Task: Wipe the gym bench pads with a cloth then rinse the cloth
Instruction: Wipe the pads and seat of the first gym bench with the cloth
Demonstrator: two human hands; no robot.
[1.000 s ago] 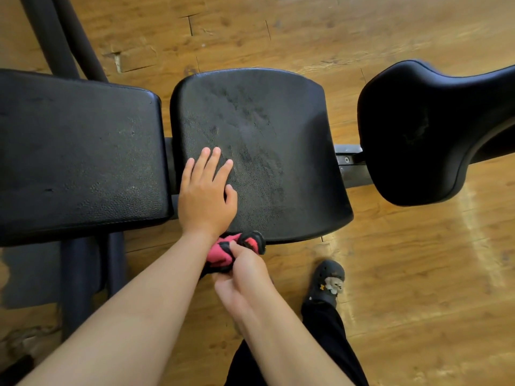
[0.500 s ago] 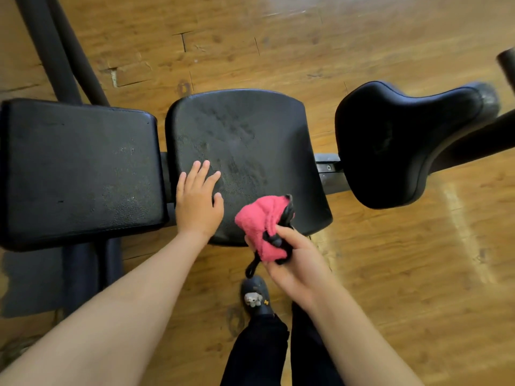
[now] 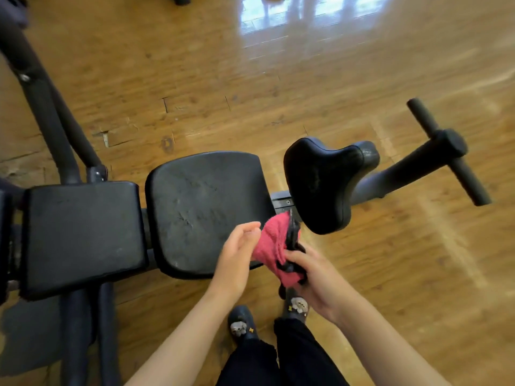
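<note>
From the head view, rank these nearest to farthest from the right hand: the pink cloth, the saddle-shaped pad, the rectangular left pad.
1. pink cloth, gripped in the right hand itself.
2. saddle-shaped pad, just above the hand, at the bench's right end.
3. rectangular left pad, far left, beyond the middle pad.

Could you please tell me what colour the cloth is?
The cloth is pink with black trim; head view.

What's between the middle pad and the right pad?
In the head view, only a short stretch of metal frame, with the cloth held just in front.
</note>
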